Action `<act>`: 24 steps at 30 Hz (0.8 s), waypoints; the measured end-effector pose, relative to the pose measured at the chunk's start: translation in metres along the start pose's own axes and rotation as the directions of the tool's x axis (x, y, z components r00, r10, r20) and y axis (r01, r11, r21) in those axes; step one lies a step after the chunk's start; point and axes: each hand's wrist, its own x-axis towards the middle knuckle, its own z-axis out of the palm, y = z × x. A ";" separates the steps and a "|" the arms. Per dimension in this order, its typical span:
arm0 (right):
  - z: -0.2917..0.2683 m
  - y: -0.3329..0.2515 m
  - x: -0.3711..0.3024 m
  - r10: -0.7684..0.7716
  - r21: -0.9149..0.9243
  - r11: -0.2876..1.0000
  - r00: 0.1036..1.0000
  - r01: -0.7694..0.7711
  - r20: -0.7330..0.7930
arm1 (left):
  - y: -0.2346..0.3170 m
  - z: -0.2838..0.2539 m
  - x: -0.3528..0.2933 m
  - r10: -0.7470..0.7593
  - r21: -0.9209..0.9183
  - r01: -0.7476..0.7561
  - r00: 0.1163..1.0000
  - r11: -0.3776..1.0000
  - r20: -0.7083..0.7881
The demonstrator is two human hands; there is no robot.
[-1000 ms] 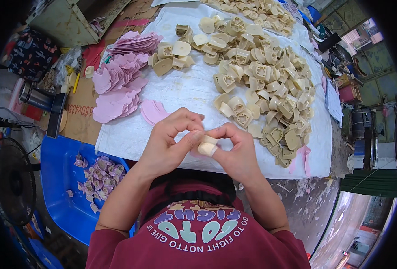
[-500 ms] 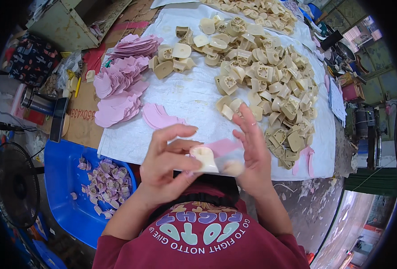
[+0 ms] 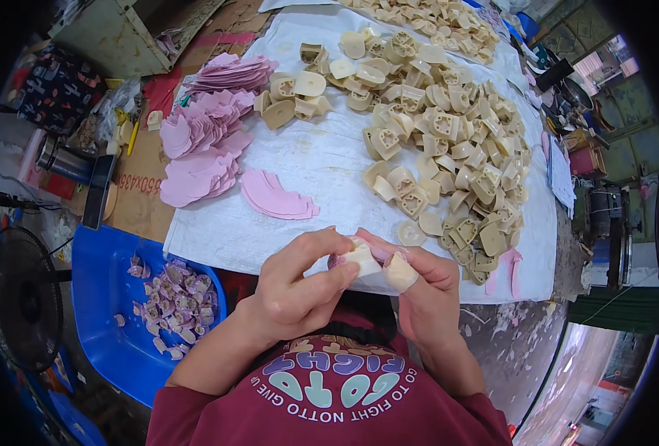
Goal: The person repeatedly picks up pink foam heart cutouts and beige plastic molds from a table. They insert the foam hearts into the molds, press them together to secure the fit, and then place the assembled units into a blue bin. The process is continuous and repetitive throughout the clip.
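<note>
A cream shoe heel (image 3: 365, 259) is pinched between the thumb and fingers of my left hand (image 3: 296, 282), just in front of my body. A pink cut piece (image 3: 376, 248) runs along the heel's far side. My right hand (image 3: 435, 297) grips this piece at its right end, with the fingers curled behind. A cream finger cot (image 3: 400, 273) covers my right thumb, which presses close to the heel. My fingers hide much of both parts. Beyond my hands, a small fan of pink pieces (image 3: 277, 197) lies on the white sheet (image 3: 300, 156).
Many bare cream heels (image 3: 448, 134) are heaped at the right and far side. Stacked pink pieces (image 3: 203, 141) stand at the left. Below the table's left edge, a blue basin (image 3: 106, 320) contains pink-covered heels (image 3: 177, 305). A black fan (image 3: 23, 297) stands farther left.
My right hand, spread and apart from the heel before, has come in and closed on the pink piece. The pink flap that stuck out now lies against the heel.
</note>
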 end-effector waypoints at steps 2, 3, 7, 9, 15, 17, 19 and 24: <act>0.004 0.002 0.000 -0.057 -0.199 0.978 0.998 0.058 0.015 | -0.002 0.003 -0.001 -0.019 0.037 0.019 1.000 0.999 -0.021; 0.006 0.002 -0.002 -0.083 -0.340 0.937 0.996 0.085 0.022 | -0.001 0.005 0.000 -0.034 0.052 0.035 0.999 0.998 -0.025; 0.009 0.012 0.005 -0.169 -0.638 0.751 0.984 0.170 0.064 | -0.004 0.014 0.001 -0.146 0.093 0.148 0.989 0.985 -0.027; -0.001 0.028 0.008 -0.258 -0.522 0.821 0.966 0.231 0.020 | -0.006 0.021 -0.001 -0.171 0.018 0.173 0.983 0.985 -0.059; -0.009 0.019 0.020 -0.486 -0.656 0.591 0.856 0.470 0.176 | -0.008 0.020 0.000 -0.212 -0.087 0.205 0.973 0.975 -0.091; -0.011 0.015 0.022 -0.524 -0.715 0.457 0.810 0.529 0.264 | -0.008 0.019 -0.002 -0.321 -0.229 0.302 0.946 0.925 -0.049; -0.010 0.013 0.023 -0.549 -0.716 0.421 0.785 0.557 0.287 | -0.005 0.017 -0.003 -0.483 -0.473 0.447 0.874 0.760 0.050; -0.009 0.024 0.025 -0.494 -0.698 0.498 0.830 0.514 0.258 | -0.010 0.020 -0.002 -0.358 -0.253 0.339 0.933 0.906 -0.033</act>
